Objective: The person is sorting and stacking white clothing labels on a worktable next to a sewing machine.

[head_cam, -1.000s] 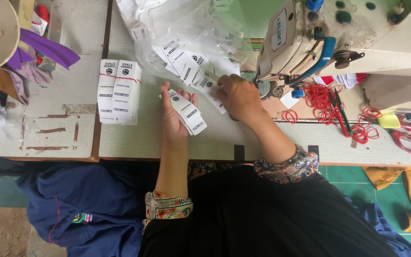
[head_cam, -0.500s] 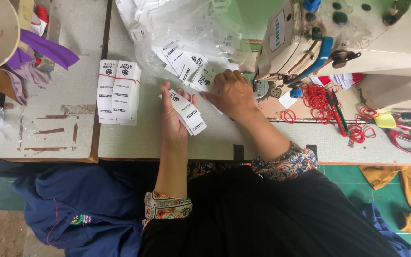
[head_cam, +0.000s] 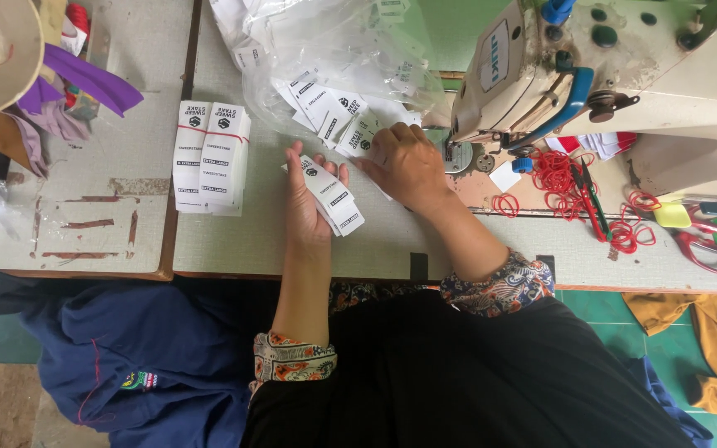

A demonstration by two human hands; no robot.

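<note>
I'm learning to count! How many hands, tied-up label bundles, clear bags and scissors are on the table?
Hands: 2, left hand and right hand
Tied label bundles: 2
Clear plastic bag: 1
Red-handled scissors: 1
Total: 6

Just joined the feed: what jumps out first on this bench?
Mid-table, the left hand holds a small stack of white labels, while the right hand picks at loose labels spilling from a clear plastic bag. A banded bundle of labels lies to the left; a cream sewing machine and red rubber bands sit right.
</note>
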